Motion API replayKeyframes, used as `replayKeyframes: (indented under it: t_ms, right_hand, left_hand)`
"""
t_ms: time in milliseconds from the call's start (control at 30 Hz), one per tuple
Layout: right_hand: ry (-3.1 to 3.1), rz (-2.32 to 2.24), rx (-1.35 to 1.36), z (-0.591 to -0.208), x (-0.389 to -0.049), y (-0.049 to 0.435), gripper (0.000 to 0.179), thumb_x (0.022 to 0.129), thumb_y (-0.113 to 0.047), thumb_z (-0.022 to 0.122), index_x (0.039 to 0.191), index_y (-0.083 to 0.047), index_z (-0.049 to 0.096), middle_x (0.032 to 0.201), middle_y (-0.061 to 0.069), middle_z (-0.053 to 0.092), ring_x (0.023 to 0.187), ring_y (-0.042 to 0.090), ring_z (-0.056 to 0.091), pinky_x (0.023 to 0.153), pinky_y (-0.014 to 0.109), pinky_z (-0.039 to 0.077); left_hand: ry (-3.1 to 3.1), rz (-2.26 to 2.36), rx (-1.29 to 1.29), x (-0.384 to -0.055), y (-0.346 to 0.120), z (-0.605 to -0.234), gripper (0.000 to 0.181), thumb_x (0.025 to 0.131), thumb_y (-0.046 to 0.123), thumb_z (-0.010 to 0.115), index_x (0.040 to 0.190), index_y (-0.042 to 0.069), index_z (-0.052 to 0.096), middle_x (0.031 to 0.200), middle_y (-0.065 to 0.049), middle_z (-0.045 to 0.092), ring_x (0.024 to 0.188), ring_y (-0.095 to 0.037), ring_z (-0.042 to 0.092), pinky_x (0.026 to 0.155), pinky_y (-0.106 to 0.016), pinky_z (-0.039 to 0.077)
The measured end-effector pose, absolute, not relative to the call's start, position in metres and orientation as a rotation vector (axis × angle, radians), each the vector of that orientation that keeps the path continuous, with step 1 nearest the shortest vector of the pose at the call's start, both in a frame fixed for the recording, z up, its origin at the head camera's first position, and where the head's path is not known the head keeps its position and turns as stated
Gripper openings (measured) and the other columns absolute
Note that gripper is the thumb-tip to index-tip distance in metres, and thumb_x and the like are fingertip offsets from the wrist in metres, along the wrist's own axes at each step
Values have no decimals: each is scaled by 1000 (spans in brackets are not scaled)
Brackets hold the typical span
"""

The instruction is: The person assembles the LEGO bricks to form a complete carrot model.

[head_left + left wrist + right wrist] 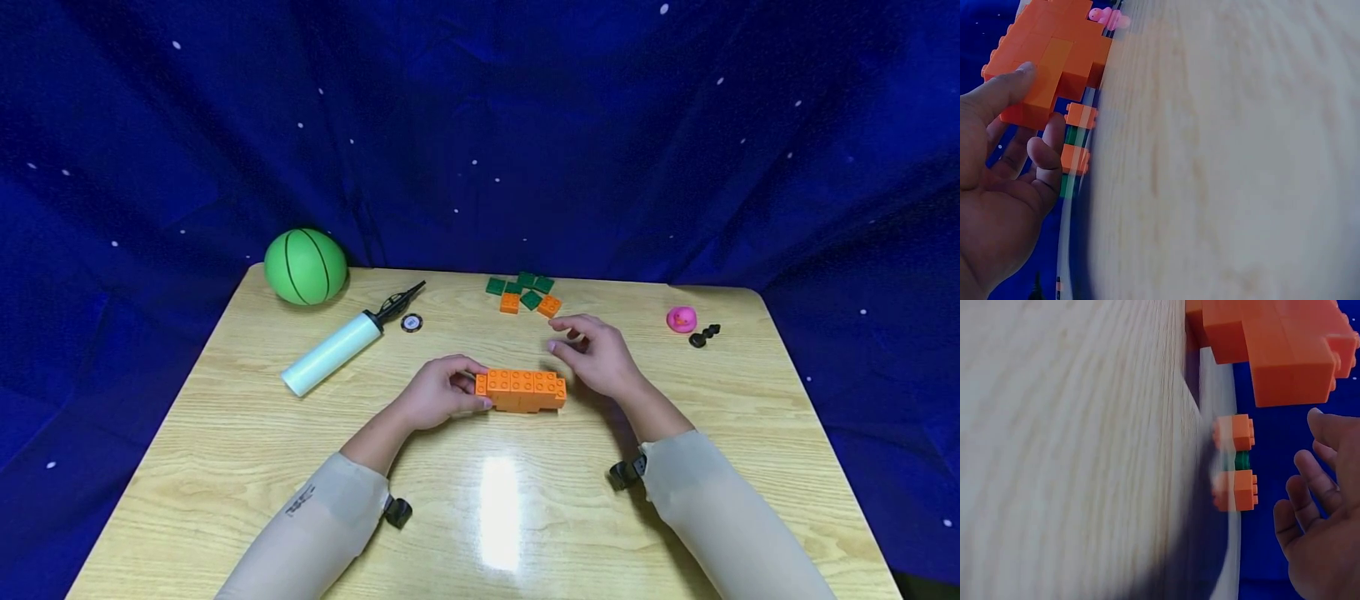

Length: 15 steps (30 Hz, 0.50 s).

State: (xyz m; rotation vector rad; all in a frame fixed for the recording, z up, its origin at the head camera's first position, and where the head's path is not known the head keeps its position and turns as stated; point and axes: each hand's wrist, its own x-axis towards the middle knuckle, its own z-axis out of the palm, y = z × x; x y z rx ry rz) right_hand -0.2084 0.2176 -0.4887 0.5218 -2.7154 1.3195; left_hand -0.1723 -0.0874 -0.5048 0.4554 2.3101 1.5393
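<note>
An assembly of orange building bricks [525,390], studs up, is near the middle of the table. My left hand [444,392] pinches its left end between thumb and fingers. From the left wrist view, the thumb lies on the near face of the orange assembly [1044,56], whose underside is stepped. My right hand [597,354] is just beyond its right end, fingers loosely bent with nothing in them. A gap shows between the right hand [1329,500] and the assembly [1291,362] in the right wrist view. Loose orange bricks [550,306] and green bricks [496,286] lie farther back.
At the back left are a green ball [305,267], a hand pump [333,352] with a black nozzle, and a poker chip [412,322]. A pink rubber duck [682,319] and a small black knobbed object [699,340] sit back right. Blue cloth [480,125] hangs behind the table.
</note>
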Motion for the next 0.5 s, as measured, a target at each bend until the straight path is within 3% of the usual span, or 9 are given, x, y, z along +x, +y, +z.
replayKeyframes:
  t_ms: [500]
  right_hand:
    - [-2783, 1256, 347, -497, -240, 208, 44, 95, -25, 79, 133, -6, 68, 128, 12, 66, 110, 34, 65, 92, 52, 53]
  left_hand:
    - [2302, 1546, 458, -173, -87, -506, 42, 82, 18, 91, 121, 16, 74, 98, -2, 69, 86, -20, 64, 76, -33, 55]
